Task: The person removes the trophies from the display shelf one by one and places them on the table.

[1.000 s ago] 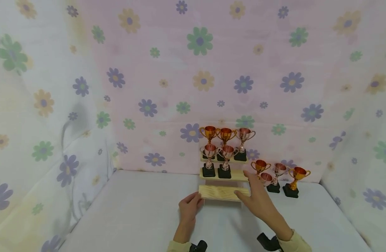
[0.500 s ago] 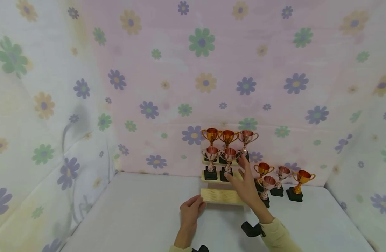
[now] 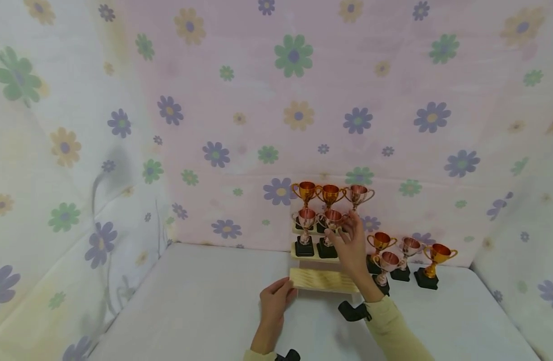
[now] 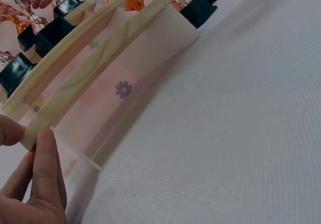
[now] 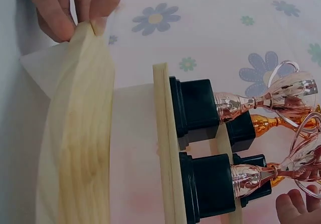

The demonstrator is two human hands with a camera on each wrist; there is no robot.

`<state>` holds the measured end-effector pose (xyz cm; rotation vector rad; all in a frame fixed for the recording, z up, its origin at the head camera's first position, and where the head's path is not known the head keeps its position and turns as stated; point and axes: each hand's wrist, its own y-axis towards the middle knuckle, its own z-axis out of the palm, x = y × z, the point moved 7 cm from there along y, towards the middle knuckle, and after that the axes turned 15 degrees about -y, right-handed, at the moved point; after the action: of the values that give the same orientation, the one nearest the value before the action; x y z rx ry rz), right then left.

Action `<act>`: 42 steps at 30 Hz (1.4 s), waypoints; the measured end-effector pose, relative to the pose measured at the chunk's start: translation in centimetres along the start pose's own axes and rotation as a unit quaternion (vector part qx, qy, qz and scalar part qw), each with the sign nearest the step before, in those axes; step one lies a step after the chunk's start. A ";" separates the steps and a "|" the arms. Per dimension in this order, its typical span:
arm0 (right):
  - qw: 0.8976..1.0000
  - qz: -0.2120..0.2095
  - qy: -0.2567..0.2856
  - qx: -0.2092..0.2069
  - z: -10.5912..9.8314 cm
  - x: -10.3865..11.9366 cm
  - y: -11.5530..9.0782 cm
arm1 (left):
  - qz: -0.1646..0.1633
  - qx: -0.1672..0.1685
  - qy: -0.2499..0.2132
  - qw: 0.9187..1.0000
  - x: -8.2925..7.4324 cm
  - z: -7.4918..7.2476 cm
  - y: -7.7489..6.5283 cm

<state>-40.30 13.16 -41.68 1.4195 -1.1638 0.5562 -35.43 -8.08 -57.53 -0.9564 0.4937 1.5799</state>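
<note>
A tiered stand has wooden shelves; its lowest shelf [image 3: 323, 281] carries nothing. My left hand [image 3: 272, 303] pinches that shelf's left end between thumb and fingers, as the left wrist view shows up close. On the middle shelf [image 5: 168, 148] two rose-gold trophies stand upright on black bases, one at left [image 3: 306, 230] and one [image 3: 332, 218] beside it. My right hand [image 3: 352, 250] holds the second by its cup, thumb in front and fingers at its right handle. Behind, on the top shelf, are two gold trophies [image 3: 307, 190] and a rose-gold trophy [image 3: 359, 193].
Right of the stand, several trophies stand on the white table [image 3: 204, 301]: a gold one [image 3: 382, 240], a rose-gold one [image 3: 388, 263] before it, another rose-gold one [image 3: 410, 246], and a gold one [image 3: 438, 253] farthest right. Flowered cloth [image 3: 240, 165] walls the back and sides.
My right hand has moved from the lowest shelf's right end up to the second rose-gold trophy, first near its base, now at its cup. My left hand keeps its pinch on the shelf.
</note>
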 end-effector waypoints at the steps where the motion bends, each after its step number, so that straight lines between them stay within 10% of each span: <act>1: 1.000 0.002 -0.001 -0.002 0.0 0.0 0.2 | 0.000 -0.001 0.002 1.000 0.0 0.0 0.0; 21: 0.998 -0.039 0.025 -0.029 -1.0 1.1 0.1 | 0.006 -0.011 0.010 1.000 -0.3 0.1 -0.1; 28: 0.995 -0.086 -0.003 -0.052 -2.2 3.6 -2.5 | 0.011 -0.011 0.002 1.000 -0.2 0.0 0.0; 42: 0.992 -0.123 0.031 0.027 -5.6 0.5 -9.7 | 0.016 -0.006 0.009 1.000 0.1 0.0 0.2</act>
<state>-30.06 16.78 -44.45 1.5551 -0.9133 0.4562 -35.64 -8.07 -57.61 -0.9757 0.5154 1.6063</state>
